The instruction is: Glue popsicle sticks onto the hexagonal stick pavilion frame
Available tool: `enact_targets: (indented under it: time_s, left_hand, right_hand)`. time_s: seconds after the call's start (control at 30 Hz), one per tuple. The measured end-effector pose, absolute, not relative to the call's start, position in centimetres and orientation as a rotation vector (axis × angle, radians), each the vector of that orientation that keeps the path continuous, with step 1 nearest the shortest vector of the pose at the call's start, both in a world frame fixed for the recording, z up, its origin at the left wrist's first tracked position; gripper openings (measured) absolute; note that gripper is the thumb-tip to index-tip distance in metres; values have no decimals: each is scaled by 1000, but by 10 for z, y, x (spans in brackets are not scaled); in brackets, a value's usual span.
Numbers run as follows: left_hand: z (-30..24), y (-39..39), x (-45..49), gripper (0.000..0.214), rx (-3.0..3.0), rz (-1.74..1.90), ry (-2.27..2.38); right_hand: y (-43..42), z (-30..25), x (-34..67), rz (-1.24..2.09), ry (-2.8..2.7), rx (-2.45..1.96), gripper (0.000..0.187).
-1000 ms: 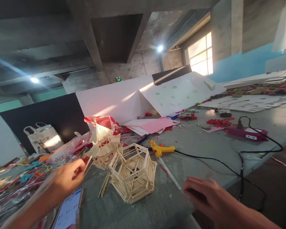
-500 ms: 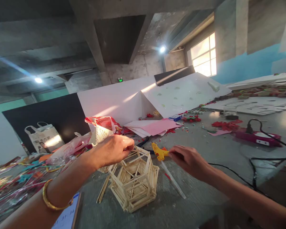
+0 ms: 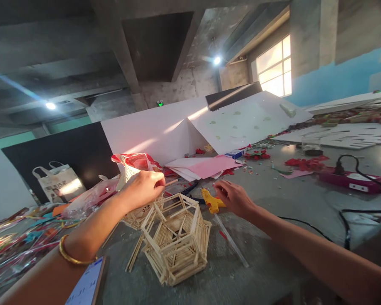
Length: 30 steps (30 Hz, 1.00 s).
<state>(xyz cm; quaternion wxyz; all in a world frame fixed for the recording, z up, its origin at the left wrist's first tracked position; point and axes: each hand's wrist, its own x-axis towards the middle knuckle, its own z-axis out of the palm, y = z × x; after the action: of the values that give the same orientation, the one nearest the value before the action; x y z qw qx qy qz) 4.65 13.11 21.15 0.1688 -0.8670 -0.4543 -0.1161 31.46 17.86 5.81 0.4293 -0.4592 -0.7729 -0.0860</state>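
Note:
My left hand point(image 3: 142, 188) is closed in a pinch on a thin wooden stick point(image 3: 170, 183), just above and behind a hexagonal frame built of sticks point(image 3: 178, 239). A gold bangle point(image 3: 72, 256) sits on that wrist. My right hand point(image 3: 233, 197) reaches over the yellow glue gun point(image 3: 211, 201) on the grey table point(image 3: 273, 199), its fingers curled round the gun's rear end. A second stick-built piece point(image 3: 136, 216) lies behind the frame, partly hidden by my left hand.
Loose sticks point(image 3: 133, 254) lie left of the frame. A phone point(image 3: 87, 286) rests near the front edge. Pink paper point(image 3: 209, 166), white boards point(image 3: 241, 123), red scraps point(image 3: 305, 162), a pink power strip point(image 3: 352, 180) with black cables and a heap of coloured wrappers point(image 3: 15, 245) surround the work.
Both hands moved away from me across the table. My left hand rose from the left side to above the frame with a stick. My right hand reached the glue gun.

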Motion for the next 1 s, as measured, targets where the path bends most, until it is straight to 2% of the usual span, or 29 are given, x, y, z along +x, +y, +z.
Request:
enact_targets:
  time_s: [0.17,0.5,1.0]
  left_hand:
    - [216,136,47,19,-2445,-405,-1497]
    - [195,157,61,21,-2614,-194,-1981]
    - [174,185,78,16,-2635,-79,-2121]
  right_hand:
    - [180,53,319,-212,-1964,-1180,18]
    - [179,59,322,-199,-1956,-1217,17]
    - [180,57,322,-174,-2009,-1248,16]
